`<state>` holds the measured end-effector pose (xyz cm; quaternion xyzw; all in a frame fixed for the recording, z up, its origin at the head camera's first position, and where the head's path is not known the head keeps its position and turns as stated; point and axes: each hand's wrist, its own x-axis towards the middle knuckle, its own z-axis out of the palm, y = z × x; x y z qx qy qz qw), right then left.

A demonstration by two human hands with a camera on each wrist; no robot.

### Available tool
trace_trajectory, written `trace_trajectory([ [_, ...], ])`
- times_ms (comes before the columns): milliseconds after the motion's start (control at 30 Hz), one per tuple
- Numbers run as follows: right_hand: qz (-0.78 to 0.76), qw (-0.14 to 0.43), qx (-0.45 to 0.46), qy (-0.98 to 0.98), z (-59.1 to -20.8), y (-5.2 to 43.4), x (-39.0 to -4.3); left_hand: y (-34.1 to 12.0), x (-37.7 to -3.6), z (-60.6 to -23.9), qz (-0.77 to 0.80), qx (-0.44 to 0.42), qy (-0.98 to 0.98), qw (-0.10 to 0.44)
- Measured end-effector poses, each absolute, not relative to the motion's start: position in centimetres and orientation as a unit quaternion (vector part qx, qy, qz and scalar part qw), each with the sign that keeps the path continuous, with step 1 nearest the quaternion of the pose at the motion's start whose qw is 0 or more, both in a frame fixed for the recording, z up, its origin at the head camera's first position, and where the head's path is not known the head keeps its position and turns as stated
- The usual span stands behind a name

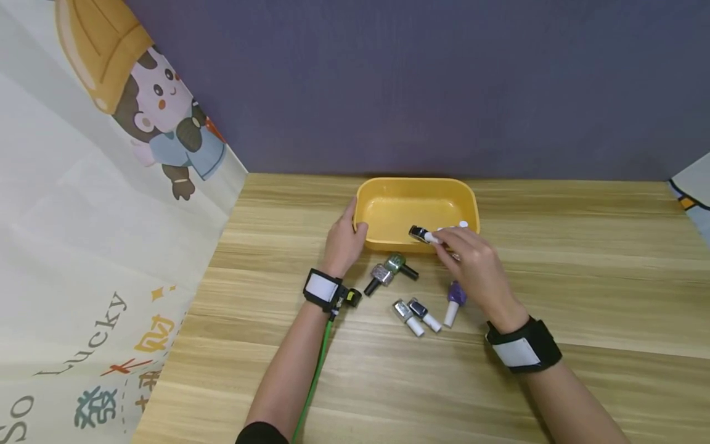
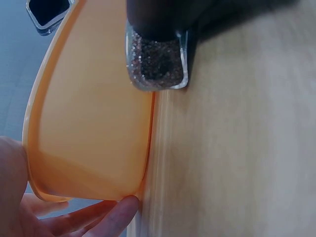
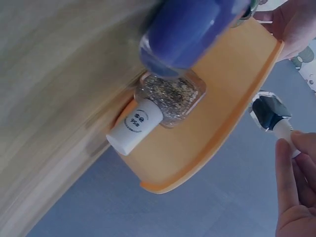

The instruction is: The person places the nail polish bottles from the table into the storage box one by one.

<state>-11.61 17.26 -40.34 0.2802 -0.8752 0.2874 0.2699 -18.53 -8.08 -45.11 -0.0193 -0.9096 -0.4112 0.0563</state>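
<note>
Right hand [image 1: 471, 262] is up over the near rim of the yellow tray [image 1: 370, 203], fingers [image 3: 291, 168] pinched on the white cap of a dark nail polish bottle [image 1: 420, 234]. Bottle's long axis runs roughly left-right along the tray's front edge, glass end pointing twd the left hand [image 1: 342, 242], cap end tucked in the fingers. In the right wrist view the dark glass sits clear of the tray rim, not touching it, so it's held in the air, not set down.

Left hand is at the tray's left end, fingers curled round the rim and wall, steadying it on the worktop [image 1: 582, 277]. Thumb side on the rim, fingertips under the lip per the left wrist view.

Key relation: the held bottle is right at the tray's front wall, tray interior lies just beyond it, away from the person. Right hand is the nearer one by far.

Near side of the tray, on the worktop: a green bottle [image 1: 398, 265] and a silver glitter bottle [image 1: 380, 276], both w/ black caps, just beside each other; closer still, two white-capped bottles [image 1: 416, 313] side by side, and a purple bottle [image 1: 454, 300] partly under the right hand.
</note>
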Motion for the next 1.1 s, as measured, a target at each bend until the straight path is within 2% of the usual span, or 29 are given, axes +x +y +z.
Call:
trace_trajectory([
  [333,0.287,0.275,0.263,-0.879,-40.9,17.3,-11.7,-8.2,-18.4,-45.0,-0.408,-0.025,-0.911,0.058],
  [1100,0.282,0.242,0.218,-0.902,-41.6,17.0,-11.3,-8.6,-17.7,-44.8,-0.411,-0.029,-0.91,0.05],
])
